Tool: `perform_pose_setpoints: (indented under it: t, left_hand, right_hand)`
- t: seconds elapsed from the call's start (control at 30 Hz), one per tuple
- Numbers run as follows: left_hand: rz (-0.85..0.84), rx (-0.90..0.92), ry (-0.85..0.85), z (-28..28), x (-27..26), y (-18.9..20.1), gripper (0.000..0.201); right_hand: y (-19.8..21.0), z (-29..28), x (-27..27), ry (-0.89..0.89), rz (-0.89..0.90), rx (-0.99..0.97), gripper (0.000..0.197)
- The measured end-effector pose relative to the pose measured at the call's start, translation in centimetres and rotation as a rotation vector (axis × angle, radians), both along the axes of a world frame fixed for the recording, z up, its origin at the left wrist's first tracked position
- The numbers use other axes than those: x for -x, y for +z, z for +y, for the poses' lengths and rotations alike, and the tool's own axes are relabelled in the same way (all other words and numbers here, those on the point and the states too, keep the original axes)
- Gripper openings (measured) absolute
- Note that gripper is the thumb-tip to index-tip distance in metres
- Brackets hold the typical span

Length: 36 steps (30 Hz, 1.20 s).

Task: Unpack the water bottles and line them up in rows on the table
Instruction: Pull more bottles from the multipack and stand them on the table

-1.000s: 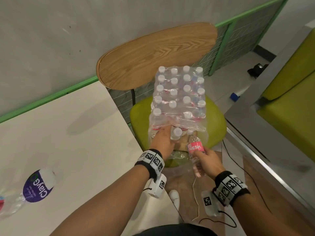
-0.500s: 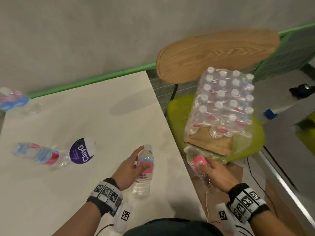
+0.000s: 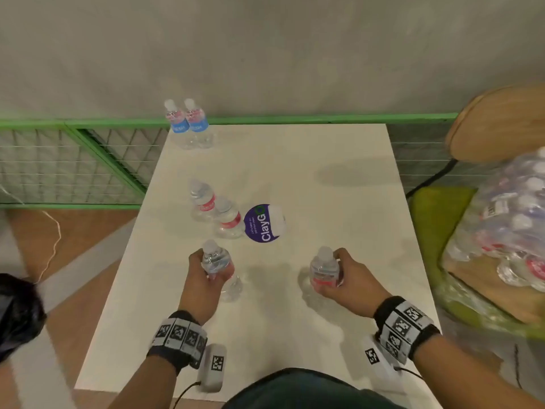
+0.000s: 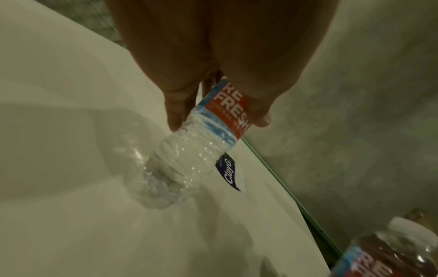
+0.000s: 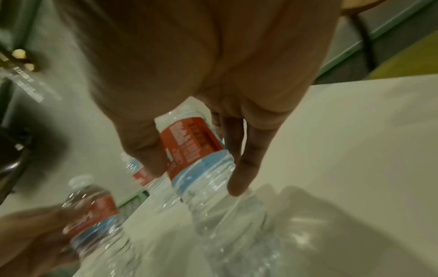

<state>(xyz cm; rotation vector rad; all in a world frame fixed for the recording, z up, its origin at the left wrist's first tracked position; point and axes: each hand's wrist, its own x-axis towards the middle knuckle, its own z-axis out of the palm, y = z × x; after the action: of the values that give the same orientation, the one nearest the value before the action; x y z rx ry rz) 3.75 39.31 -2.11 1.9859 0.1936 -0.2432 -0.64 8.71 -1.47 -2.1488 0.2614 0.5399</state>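
Observation:
My left hand (image 3: 206,273) grips a clear water bottle (image 3: 219,268) with a red label around its middle, base at the white table (image 3: 339,178). The same bottle (image 4: 189,155) is tilted in the left wrist view. My right hand (image 3: 345,276) holds a second red-label bottle (image 3: 323,270) upright near the table's middle right; the right wrist view shows fingers wrapped around that bottle (image 5: 203,159). Two red-label bottles (image 3: 216,211) stand ahead of my left hand. Two blue-label bottles (image 3: 187,124) stand at the far left corner. The shrink-wrapped pack (image 3: 507,219) sits on the chair at right.
A round purple ClayGo sticker (image 3: 262,223) lies on the table by the two middle bottles. The green-seated chair (image 3: 436,214) with a wooden back (image 3: 501,122) stands right of the table. A green mesh railing (image 3: 73,163) runs behind and left. A dark object (image 3: 17,314) sits at far left.
Both hands drew a bottle out of the pack on the chair and carried them left over the table. The view swung from the chair to the table.

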Motion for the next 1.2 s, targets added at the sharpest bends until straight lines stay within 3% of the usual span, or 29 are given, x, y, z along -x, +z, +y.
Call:
perform_pose_setpoints:
  t: [0.2, 0.4, 0.57, 0.9, 0.97, 1.1, 1.2]
  left_hand:
    - [-0.061, -0.129, -0.057, 2.6, -2.5, -2.0, 0.062]
    - [-0.041, -0.069, -0.079, 3.3, -5.8, -2.0, 0.054]
    - [-0.041, -0.075, -0.107, 3.5, -7.2, -1.7, 0.053]
    - [0.0, -0.024, -0.051, 2.5, -7.2, -1.9, 0.057]
    - [0.014, -0.055, -0.079, 2.6, -7.1, -1.9, 0.064]
    - [0.04, -0.093, -0.084, 3.2, -5.8, -1.6, 0.1]
    - [-0.14, -0.214, 0.008, 2.7, -4.3, 0.4, 0.099]
  right_hand:
    - [-1.0, 8.5, -4.3, -0.003, -0.137, -0.087, 0.047]
    - [-2.4, 12.5, -7.8, 0.008, -0.249, 0.053, 0.048]
    - [-2.8, 13.5, -9.8, -0.056, -0.254, 0.085, 0.056]
    - [-2.9, 13.8, -10.4, -0.051, -0.253, 0.103, 0.053]
    - [-2.8, 13.7, -10.5, -0.035, -0.243, 0.1, 0.055]
    - [-2.0, 12.6, -10.2, -0.041, -0.208, 0.003, 0.07]
    - [-1.5, 9.8, -8.4, -0.131, -0.222, -0.025, 0.076]
